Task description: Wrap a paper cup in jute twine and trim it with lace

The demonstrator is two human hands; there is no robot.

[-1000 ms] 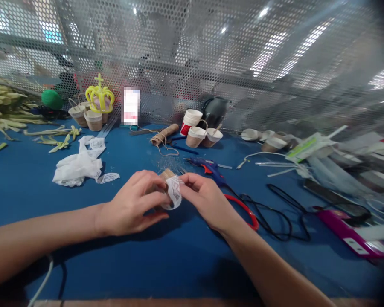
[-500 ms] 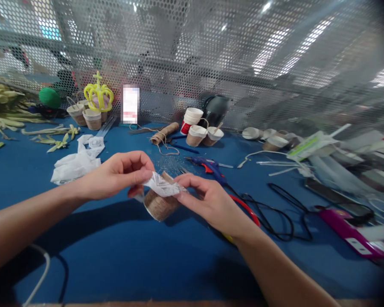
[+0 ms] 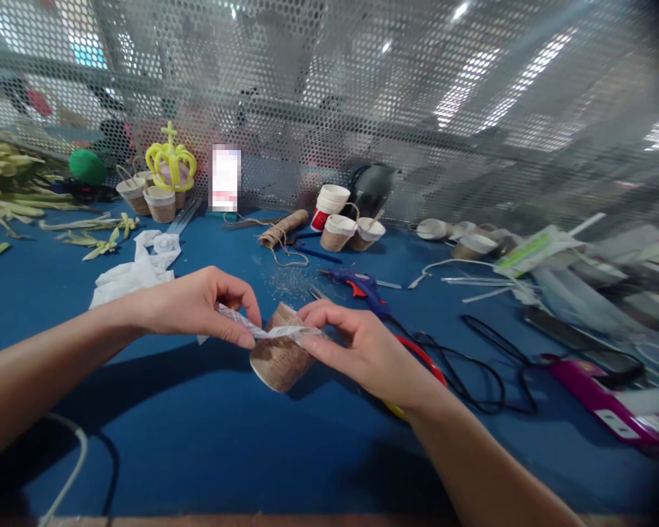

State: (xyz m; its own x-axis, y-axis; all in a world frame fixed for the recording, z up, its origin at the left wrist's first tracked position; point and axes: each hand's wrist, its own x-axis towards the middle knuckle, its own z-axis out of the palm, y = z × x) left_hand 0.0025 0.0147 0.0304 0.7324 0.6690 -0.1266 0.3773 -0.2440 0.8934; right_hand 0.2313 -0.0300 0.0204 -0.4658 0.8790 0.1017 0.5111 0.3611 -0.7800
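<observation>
- Pinching one end of a white lace ribbon (image 3: 285, 332), the left hand (image 3: 195, 304) has its thumb and index finger together on the strip.
- Across from it, the right hand (image 3: 362, 355) closes on the ribbon's other end, thumb and fingers against the side of a burlap-wrapped cup (image 3: 283, 364); how much of the cup it grips is hidden.
- The cup lies between the two hands, to the left of the right fingertips, and the right hand is the nearer. Left fingertips sit just beside its wall; whether they touch cannot be told.
- Its long axis tilts from lower left to upper right, a white-edged end pointing lower left. The ribbon, bunched narrow, runs nearly level over the wall, slanting across that axis.
- Whether the cup rests on the blue table (image 3: 198, 454) or hangs above it is unclear.
- Beyond the left forearm lies a heap of white lace (image 3: 121, 284), partly covered by it.
- Past the right hand sits a blue glue gun (image 3: 365, 293), with a roll of twine (image 3: 283, 228) farther back.
</observation>
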